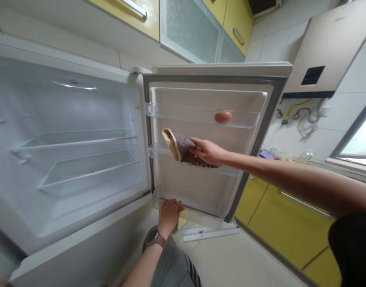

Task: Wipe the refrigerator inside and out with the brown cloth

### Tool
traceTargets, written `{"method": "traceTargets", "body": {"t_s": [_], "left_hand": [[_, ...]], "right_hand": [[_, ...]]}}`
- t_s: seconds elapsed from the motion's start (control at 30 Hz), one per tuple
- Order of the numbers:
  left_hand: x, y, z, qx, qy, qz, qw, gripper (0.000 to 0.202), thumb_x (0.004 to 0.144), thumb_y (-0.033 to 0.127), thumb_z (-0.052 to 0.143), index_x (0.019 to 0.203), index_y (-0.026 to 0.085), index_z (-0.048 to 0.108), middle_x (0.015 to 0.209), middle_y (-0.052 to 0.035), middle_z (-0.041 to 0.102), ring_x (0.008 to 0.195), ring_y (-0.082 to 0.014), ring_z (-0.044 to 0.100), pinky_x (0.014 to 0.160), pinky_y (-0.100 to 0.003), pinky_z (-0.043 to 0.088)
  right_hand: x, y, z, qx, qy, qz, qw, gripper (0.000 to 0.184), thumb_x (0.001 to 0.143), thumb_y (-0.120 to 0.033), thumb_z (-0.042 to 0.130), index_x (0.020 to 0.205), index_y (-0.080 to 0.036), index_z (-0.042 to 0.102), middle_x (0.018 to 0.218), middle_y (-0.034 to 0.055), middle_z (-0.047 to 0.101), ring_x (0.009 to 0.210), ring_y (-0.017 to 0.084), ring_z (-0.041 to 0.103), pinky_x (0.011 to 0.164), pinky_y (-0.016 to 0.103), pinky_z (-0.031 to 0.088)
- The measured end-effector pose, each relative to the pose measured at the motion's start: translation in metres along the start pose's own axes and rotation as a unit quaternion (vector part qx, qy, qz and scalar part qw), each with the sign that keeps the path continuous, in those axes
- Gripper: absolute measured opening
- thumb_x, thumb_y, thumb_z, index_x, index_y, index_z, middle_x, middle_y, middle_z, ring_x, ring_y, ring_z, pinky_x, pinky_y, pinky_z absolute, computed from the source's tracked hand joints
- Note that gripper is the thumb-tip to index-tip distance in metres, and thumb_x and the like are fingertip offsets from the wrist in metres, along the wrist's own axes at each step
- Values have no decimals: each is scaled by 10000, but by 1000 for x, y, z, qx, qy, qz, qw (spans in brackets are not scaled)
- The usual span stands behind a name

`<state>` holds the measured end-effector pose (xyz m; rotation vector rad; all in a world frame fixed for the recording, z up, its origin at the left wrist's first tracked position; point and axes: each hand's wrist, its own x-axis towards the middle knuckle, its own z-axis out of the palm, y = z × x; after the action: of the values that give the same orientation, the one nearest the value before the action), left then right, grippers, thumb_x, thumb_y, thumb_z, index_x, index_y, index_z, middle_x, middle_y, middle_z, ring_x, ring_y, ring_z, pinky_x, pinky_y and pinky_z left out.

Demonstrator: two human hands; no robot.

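Observation:
A white fridge stands open, its door (260,119) swung out to the right. My right hand (207,151) grips a folded brown and tan cloth (178,146) and presses it against the door's inner wall, at the middle door shelf (231,170). My left hand (169,214), with a watch on the wrist, curls over the door's bottom edge. One brown egg (223,116) lies in the clear top door shelf (245,118), up and to the right of the cloth.
The fridge's inside (66,159) at left has two glass shelves (81,139). Yellow cupboards (278,223) run along the right wall under a cluttered counter (278,154). A white strip (209,234) lies on the floor. Yellow and frosted wall cabinets (189,28) hang overhead.

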<state>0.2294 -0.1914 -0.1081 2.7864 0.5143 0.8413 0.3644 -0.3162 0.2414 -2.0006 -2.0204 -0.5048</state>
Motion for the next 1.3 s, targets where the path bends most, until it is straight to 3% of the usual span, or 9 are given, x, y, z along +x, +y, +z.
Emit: {"method": "traceTargets", "body": {"t_s": [0.1, 0.17, 0.27, 0.47, 0.6, 0.77, 0.97, 1.13, 1.3], "left_hand": [[1, 1, -4, -3, -13, -5, 1000, 99, 1035, 250, 636, 988, 226, 719, 1019, -41, 710, 1058, -245, 645, 1019, -413, 398], [1, 2, -7, -4, -25, -11, 1000, 123, 1035, 249, 627, 967, 219, 725, 1007, -44, 708, 1042, -247, 647, 1003, -412, 400], [1, 1, -10, -7, -28, -9, 1000, 130, 1031, 260, 631, 954, 217, 726, 991, -42, 706, 1028, -249, 647, 1001, -413, 395], [-3, -6, -8, -11, -28, -8, 1000, 101, 1002, 211, 654, 969, 223, 749, 1001, -53, 714, 1063, -269, 648, 1001, -421, 396], [-3, -5, -9, -24, -20, -9, 999, 115, 997, 206, 651, 956, 219, 758, 980, -54, 713, 1048, -273, 649, 986, -425, 403], [-3, -6, -5, -25, -9, -6, 1000, 114, 997, 196, 644, 965, 218, 751, 975, -49, 713, 1031, -260, 648, 985, -418, 402], [-6, -11, 1, -32, 20, 16, 999, 83, 995, 194, 657, 936, 223, 706, 943, -33, 708, 991, -234, 653, 983, -407, 408], [-10, -15, -2, -25, 33, 37, 998, 105, 1009, 197, 639, 919, 226, 684, 918, -24, 691, 974, -226, 642, 994, -403, 409], [-11, -15, -4, -9, 10, 30, 999, 126, 1021, 184, 613, 922, 222, 682, 937, -27, 690, 1008, -234, 636, 1009, -405, 395]], "right_hand": [[-22, 1, -24, -104, 104, -159, 976, 365, 1040, -194, 473, 1391, -156, 565, 1376, 170, 682, 1217, 227, 683, 950, 338, 565], [-31, 0, -41, -204, 146, -275, 928, 480, 1025, -118, 480, 1493, -224, 497, 1576, 160, 540, 1466, 254, 533, 1097, 414, 540], [-36, 4, -54, -316, 164, -345, 868, 543, 1028, -107, 510, 1542, -273, 449, 1633, 134, 486, 1547, 258, 443, 1135, 453, 538], [-28, 51, -31, -390, 80, -284, 872, 395, 1020, -92, 509, 1378, -205, 631, 1432, 140, 669, 1348, 230, 636, 1003, 370, 591], [-15, 63, -17, -397, 59, -257, 879, 440, 1016, -86, 503, 1422, -219, 609, 1405, 145, 681, 1334, 226, 632, 970, 336, 563], [22, 44, -1, -389, 60, -244, 886, 365, 1036, -105, 460, 1328, -214, 650, 1307, 140, 702, 1255, 217, 635, 847, 289, 511], [90, 16, 30, -378, 81, -249, 888, 328, 1085, -185, 374, 1255, -191, 655, 1136, 152, 696, 1085, 226, 626, 729, 297, 443], [141, -8, 53, -372, 112, -250, 887, 348, 1074, -153, 338, 1260, -180, 631, 1150, 164, 697, 1024, 231, 619, 726, 323, 459], [156, -19, 58, -365, 93, -237, 896, 416, 1086, -166, 261, 1325, -153, 600, 1238, 188, 685, 1069, 250, 619, 799, 355, 460]]}}
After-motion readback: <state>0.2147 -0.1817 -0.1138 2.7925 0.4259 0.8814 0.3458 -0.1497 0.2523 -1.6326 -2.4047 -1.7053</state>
